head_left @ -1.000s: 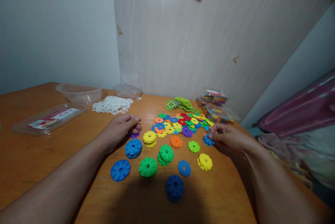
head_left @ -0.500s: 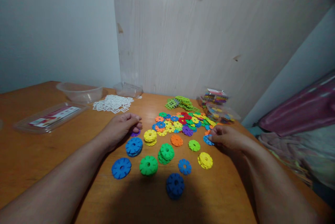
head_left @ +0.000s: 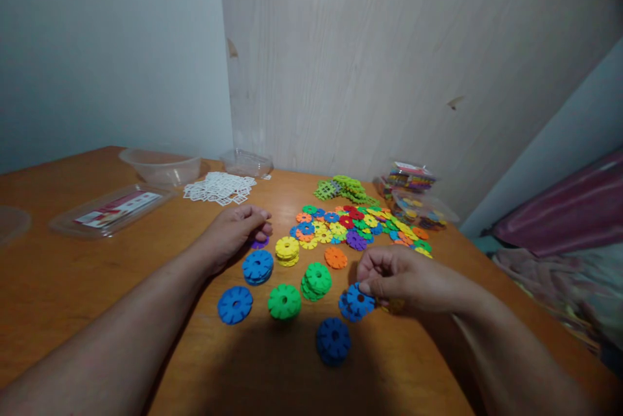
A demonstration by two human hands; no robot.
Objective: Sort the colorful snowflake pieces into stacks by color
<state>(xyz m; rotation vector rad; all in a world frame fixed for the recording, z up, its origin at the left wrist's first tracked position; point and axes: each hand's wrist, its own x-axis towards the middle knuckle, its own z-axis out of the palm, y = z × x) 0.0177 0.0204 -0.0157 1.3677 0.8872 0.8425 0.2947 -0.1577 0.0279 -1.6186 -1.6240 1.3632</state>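
My right hand pinches a blue notched disc between thumb and fingers. It is right above another blue disc, partly covering it; whether they touch I cannot tell. Yellow discs are mostly hidden under this hand. My left hand rests on the table, fingers curled in and nothing visible in them, beside a purple disc. Around the hands stand stacks: blue, yellow, green, another green and dark blue. A single blue disc and an orange disc lie nearby.
A mixed heap of coloured discs spreads behind the stacks. Farther back are green lattice pieces, white square pieces, a clear bowl, a clear lid and, at right, filled clear containers.
My right hand has moved left and nearer with a blue disc from the heap's right edge, bringing it over the lone blue disc. My left hand stays where it was. The view has shifted slightly.
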